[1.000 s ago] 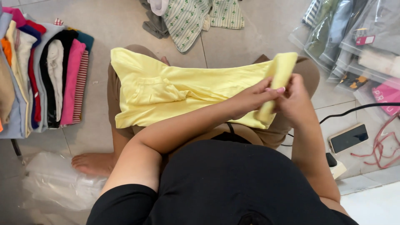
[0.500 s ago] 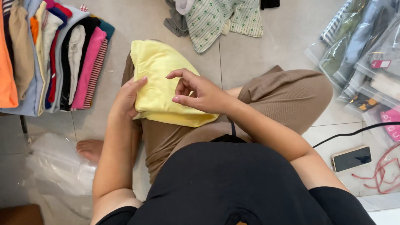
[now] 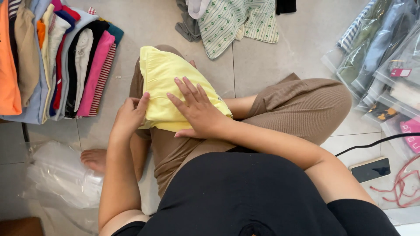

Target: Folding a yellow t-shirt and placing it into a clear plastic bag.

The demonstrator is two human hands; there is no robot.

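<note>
Your right hand (image 3: 199, 111) lies flat, fingers spread, palm down on the folded yellow garment (image 3: 168, 81), pressing it rather than gripping. Your left hand (image 3: 129, 118) is at the garment's left edge, fingers curled and pinching the fabric there. The garment rests on your left thigh, over the brown trousers (image 3: 302, 105); its far edge reaches the knee and its near edge sits just under your right palm.

Edges and room: to the left of your knee a strip of bare tiled floor (image 3: 127, 26) separates the garment from a row of folded clothes (image 3: 65, 65) standing on edge, in orange, beige, blue, black, pink and striped colours. Beyond the knee, a loose heap of green-and-white striped fabric (image 3: 236, 19) lies near the top edge, apart from the garment. Open tile lies between your right knee and the heap. Crumpled clear plastic bags (image 3: 61, 179) sit at lower left, just beside your bare foot (image 3: 94, 159).

Packages: on the right, a stack of clear plastic packets (image 3: 376, 57) holding folded clothing overlaps like tiles; one carries a small pink rectangular tag (image 3: 403, 72). A pink packet (image 3: 411, 133) lies at the right edge. A black cable (image 3: 376, 142) runs past a dark phone (image 3: 369, 169) lying flat, with red cord (image 3: 400, 183) beside it.
</note>
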